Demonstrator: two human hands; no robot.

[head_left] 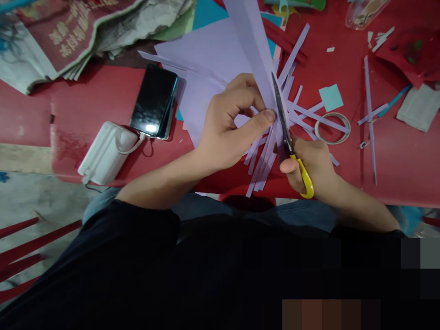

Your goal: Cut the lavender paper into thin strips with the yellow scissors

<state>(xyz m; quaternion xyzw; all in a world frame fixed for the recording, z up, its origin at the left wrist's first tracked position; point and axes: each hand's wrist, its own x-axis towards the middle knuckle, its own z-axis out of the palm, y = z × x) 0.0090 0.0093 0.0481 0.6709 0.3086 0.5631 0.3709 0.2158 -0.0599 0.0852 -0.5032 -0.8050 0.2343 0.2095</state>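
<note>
Between left fingers (269, 116): purple paper (251, 50), scissors (283, 114) alongside.

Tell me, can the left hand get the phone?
Probably yes: nothing covers the phone, which lies nearby. But the left hand is pinching purple paper, so it may need to let go first.

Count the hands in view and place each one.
2: the left hand pinches the purple paper over the red table; the right hand, beside it, holds yellow-handled scissors. More could be hidden.
</note>
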